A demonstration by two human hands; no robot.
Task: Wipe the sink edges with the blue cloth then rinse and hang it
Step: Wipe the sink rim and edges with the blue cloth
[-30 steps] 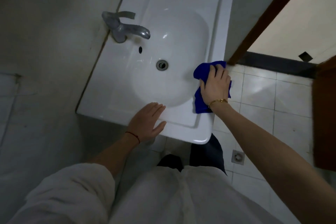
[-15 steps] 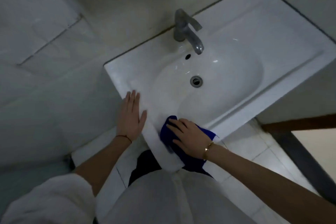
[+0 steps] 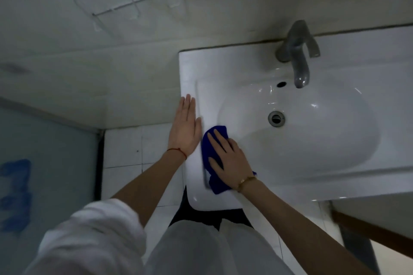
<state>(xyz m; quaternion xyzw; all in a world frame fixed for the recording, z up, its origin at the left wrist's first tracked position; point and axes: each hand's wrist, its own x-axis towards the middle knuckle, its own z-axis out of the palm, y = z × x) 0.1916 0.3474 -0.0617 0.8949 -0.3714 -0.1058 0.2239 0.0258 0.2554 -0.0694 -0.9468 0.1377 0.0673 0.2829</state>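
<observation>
Hands: right hand flat pressing one blue cloth; left hand flat on sink.

No readable text, label, brand or number appears anywhere; the blurred blue marks on the pale left panel are illegible.

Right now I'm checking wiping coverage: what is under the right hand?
The right hand presses flat on the blue cloth, which lies on the sink's left rim. The rim surface beneath the cloth is covered, so its state can't be seen.
</observation>
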